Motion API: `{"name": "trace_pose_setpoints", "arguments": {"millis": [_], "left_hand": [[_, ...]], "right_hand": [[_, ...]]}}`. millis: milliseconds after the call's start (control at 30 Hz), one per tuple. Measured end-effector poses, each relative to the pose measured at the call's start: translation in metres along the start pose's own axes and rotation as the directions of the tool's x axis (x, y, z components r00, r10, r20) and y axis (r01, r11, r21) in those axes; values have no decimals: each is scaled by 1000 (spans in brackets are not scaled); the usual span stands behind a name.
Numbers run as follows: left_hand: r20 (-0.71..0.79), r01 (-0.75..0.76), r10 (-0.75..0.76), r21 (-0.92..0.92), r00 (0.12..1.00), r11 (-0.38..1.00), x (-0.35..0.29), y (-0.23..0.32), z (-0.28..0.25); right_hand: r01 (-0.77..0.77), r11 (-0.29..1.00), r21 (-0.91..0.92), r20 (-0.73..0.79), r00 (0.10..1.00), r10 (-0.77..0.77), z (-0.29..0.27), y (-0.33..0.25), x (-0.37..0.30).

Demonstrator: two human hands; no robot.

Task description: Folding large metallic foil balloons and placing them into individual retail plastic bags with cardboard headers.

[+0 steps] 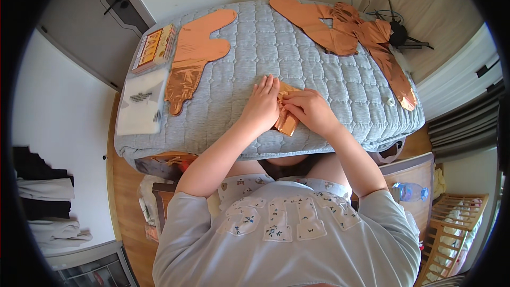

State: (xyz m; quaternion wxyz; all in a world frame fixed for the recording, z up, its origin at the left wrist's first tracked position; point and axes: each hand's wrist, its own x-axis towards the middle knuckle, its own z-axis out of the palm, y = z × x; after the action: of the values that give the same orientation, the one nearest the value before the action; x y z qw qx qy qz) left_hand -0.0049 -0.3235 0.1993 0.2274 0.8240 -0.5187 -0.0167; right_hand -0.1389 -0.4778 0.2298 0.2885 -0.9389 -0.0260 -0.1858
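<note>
A small folded copper-coloured foil balloon [287,123] lies on the quilted mattress near its front edge, between my hands. My left hand [262,105] rests palm down along its left side, fingers stretched out and pointing away from me. From the right, my right hand [312,111] has its fingers bent and closed on the middle of the foil, which creases beneath them. Part of the foil is hidden under both hands. A flat deflated copper foil balloon [201,48] is spread at the left. More crumpled copper foil [340,34] stretches across the far right.
At the mattress's [265,37] left edge lie a yellow and red box [154,48] and a clear plastic packet [141,103]. A black device with antennas [401,34] sits by the right wall. On the right, a clear bottle [410,192] stands near a wooden crib [451,234].
</note>
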Motion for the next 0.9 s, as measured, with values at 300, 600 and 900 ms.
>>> {"name": "trace_pose_setpoints", "arguments": {"millis": [300, 600, 900], "left_hand": [[168, -444, 415, 206, 894, 872, 21, -17, -40], [192, -527, 514, 21, 836, 849, 28, -43, -27], [93, -495, 489, 45, 867, 868, 13, -37, -16]], "right_hand": [[-29, 993, -113, 65, 997, 37, -3, -4, 4], [-34, 979, -199, 119, 991, 58, -5, -21, -2], [108, 989, 106, -9, 994, -108, -15, -8, -25]]}}
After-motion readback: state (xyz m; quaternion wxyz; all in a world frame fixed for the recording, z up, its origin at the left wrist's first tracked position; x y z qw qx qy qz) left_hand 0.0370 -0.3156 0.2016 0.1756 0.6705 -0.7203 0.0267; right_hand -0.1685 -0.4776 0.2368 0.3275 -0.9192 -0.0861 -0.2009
